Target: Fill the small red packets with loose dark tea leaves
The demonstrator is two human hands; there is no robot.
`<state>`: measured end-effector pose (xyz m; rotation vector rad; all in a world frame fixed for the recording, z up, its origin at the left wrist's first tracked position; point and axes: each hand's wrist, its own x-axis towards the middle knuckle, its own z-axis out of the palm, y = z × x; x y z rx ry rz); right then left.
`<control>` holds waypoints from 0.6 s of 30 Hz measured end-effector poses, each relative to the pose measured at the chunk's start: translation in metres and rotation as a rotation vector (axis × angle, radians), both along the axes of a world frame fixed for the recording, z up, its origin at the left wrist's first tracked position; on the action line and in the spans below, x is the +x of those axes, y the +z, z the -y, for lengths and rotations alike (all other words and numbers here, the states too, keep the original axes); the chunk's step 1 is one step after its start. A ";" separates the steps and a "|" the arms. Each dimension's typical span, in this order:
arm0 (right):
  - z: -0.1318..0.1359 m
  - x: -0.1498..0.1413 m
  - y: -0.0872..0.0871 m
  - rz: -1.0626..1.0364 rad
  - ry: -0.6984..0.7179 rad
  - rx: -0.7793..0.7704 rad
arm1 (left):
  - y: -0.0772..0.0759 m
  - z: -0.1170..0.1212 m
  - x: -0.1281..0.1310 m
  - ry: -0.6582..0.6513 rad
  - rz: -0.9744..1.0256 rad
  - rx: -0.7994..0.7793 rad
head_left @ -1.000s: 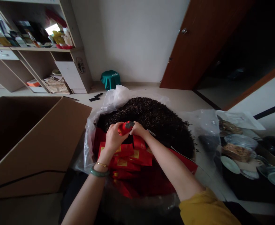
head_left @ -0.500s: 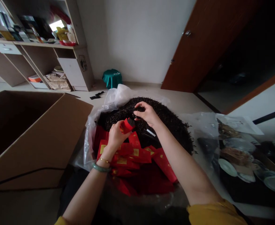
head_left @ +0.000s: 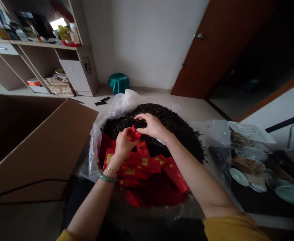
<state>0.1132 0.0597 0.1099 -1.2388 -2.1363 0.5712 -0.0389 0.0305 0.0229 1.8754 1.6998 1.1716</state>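
Red packet [head_left: 134, 134] is being held mouth-up, slightly tilted, in the left hand [head_left: 124, 143], fingers being kept closed around its side. Right hand [head_left: 151, 126] is being held just beside it, up and to the right, thumb and fingers being spread in a C, thumb tip being placed at the packet rim; whether the rim is being touched, or any leaf gripped, can't be told. Both hands are being held close together over the near-left part of the dark loose-leaf heap [head_left: 177, 130]. Filled-looking red packets [head_left: 130, 171] are being crowded below the left hand, some being overlapped. Left side is being bounded by the clear plastic liner [head_left: 94, 160], with the cardboard box [head_left: 64, 144] standing just outside. Far and right sides are being taken up by the heap, with open room being left above it; floor [head_left: 187, 107] is being exposed beyond. Dishes [head_left: 239, 176] are being kept well apart, far right. Held packet is being seen as bright red, small, its mouth being partly opened, dark matter being shown at the opening; print is being blurred out.
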 end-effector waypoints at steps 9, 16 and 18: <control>0.003 -0.002 0.002 0.175 -0.034 0.039 | 0.000 0.001 0.003 0.032 -0.021 -0.040; 0.010 -0.016 0.001 0.305 0.042 0.123 | -0.002 0.001 0.004 0.016 -0.040 -0.031; 0.008 -0.017 -0.002 0.190 0.042 0.099 | -0.003 0.000 0.003 0.011 -0.033 -0.015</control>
